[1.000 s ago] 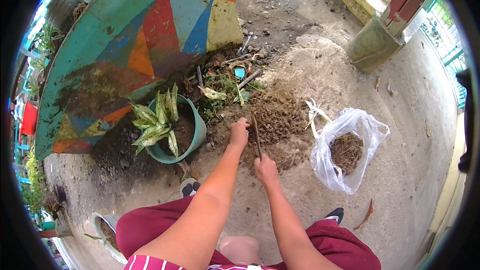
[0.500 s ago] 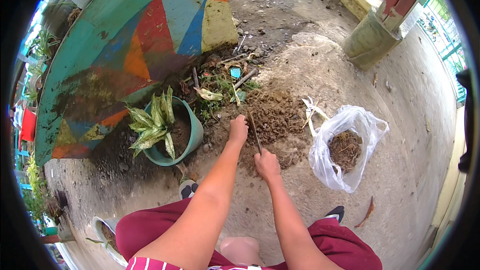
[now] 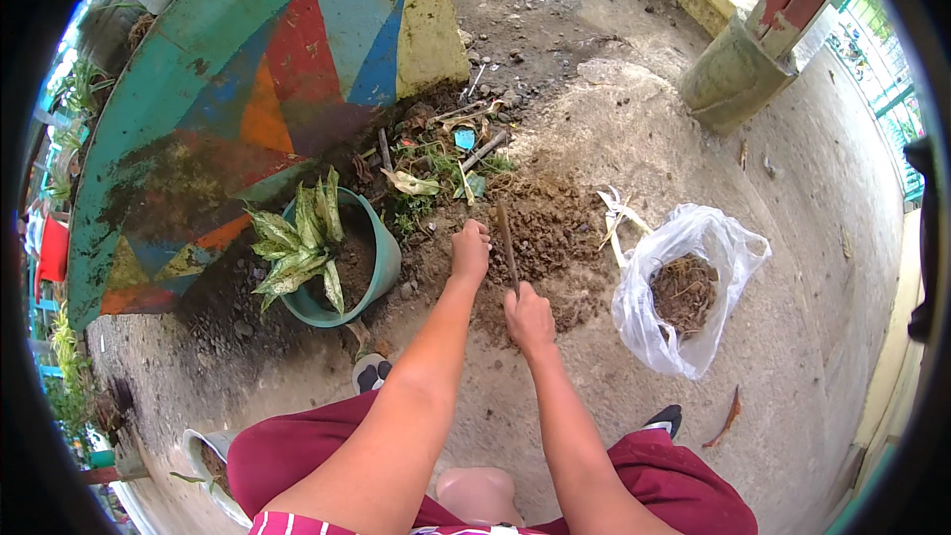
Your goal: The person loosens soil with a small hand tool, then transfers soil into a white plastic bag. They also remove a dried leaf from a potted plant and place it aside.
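Note:
My right hand [image 3: 529,319] is closed round the near end of a thin, dark brown, blade-like tool [image 3: 507,246]. Its far end points away from me over a patch of loose brown soil [image 3: 555,238] on the ground. Just left of the tool, at the soil's edge, my left hand [image 3: 471,250] is closed with its fingers curled in. Whatever it holds, if anything, is hidden. To the left stands a green pot [image 3: 381,272] with a variegated leafy plant [image 3: 302,243]. A clear plastic bag [image 3: 644,302] holding dry brown matter [image 3: 684,292] sits open to the right.
A painted low wall [image 3: 327,69] rises at the far left, with leaves, sticks and debris [image 3: 436,163] at its foot. White strips [image 3: 616,223] lie by the bag. A post with a concrete base [image 3: 733,84] stands far right. Another pot [image 3: 203,451] is near my left knee.
My right hand and the tool have shifted slightly away from me, and the tool stands a little straighter. My left hand has moved only slightly.

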{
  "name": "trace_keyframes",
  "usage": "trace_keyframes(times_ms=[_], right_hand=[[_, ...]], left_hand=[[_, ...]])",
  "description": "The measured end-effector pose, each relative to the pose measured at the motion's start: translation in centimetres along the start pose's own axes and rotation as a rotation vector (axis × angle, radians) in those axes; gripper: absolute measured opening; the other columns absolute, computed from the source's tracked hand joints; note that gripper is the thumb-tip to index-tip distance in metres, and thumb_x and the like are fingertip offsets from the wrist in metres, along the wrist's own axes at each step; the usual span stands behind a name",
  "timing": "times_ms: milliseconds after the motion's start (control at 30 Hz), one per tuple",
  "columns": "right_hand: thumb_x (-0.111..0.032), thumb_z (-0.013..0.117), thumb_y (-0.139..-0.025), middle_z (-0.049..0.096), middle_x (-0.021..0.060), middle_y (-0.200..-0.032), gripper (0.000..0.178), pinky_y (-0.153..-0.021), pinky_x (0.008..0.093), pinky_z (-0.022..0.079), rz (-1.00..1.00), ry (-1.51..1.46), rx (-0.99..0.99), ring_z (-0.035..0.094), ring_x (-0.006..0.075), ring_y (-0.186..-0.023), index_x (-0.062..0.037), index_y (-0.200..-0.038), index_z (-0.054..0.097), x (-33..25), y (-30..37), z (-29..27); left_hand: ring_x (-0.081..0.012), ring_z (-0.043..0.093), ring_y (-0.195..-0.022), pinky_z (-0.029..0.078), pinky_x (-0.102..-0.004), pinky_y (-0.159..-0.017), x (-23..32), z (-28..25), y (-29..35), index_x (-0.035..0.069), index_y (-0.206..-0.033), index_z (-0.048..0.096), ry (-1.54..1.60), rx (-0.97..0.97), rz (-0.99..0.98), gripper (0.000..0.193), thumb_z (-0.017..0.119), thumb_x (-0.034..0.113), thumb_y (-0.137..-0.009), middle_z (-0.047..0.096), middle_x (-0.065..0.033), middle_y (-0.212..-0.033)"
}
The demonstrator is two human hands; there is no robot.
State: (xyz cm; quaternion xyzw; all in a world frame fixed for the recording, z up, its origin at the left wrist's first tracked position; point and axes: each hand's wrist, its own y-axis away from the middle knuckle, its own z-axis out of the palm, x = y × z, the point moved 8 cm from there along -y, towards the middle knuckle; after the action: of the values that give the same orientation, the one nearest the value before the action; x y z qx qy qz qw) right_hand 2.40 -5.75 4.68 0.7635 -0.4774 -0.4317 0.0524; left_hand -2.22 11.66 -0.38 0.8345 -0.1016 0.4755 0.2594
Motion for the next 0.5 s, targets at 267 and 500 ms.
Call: trace_keyframes(times_ms=[267,500], right_hand=[[-0.028,0.046,-0.086,0.059,0.0306,-0.079,0.029,-0.073,0.0545,0.045,0.001,-0.004,-0.047,0.058,0.0481,-0.08,-0.0006,-0.088,0.054,2.2,0.3,2.9],[-0.029,0.045,-0.086,0.061,0.0286,-0.08,0.03,-0.073,0.0543,0.045,-0.082,-0.23,0.132,0.058,0.0477,-0.08,-0.0017,-0.091,0.055,-2.0,1.2,-0.7]], left_hand=[[-0.0261,0.064,-0.079,0.053,-0.0358,-0.065,1.4,0.2,1.0,-0.003,-0.099,0.047,-0.266,0.007,0.116,0.023,0.056,-0.011,-0.079,0.063,-0.0181,-0.09],[-0.0222,0.059,-0.073,0.05,-0.0339,-0.061,-0.2,-0.7,0.7,-0.002,-0.098,0.043,0.18,0.035,-0.134,0.025,0.057,-0.011,-0.079,0.059,-0.0144,-0.084]])
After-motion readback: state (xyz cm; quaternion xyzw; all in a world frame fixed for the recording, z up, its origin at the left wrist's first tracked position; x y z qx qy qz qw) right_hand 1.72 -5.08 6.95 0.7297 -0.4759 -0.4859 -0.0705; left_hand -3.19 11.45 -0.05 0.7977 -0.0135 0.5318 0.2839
